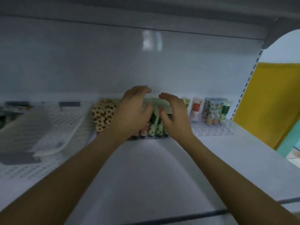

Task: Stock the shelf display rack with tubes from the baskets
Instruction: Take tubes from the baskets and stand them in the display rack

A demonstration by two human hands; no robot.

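Note:
A clear display rack (215,132) stands at the back of a white shelf (146,168). Red-and-cream patterned tubes (103,115) fill its left end, green patterned tubes (156,127) the middle. A white tube with an orange label (197,106) and green-labelled tubes (215,109) stand at the right. My left hand (131,114) and my right hand (174,117) hover over the green tubes, palms facing each other, fingers curved and apart. The left fingers touch the tube tops; the frame is blurred, so a grip cannot be made out.
Two white perforated baskets (53,127) lie tilted on the shelf at the left. A slotted upright (245,88) marks the shelf's right end, with a yellow wall (269,101) beyond. Another shelf (146,7) hangs overhead.

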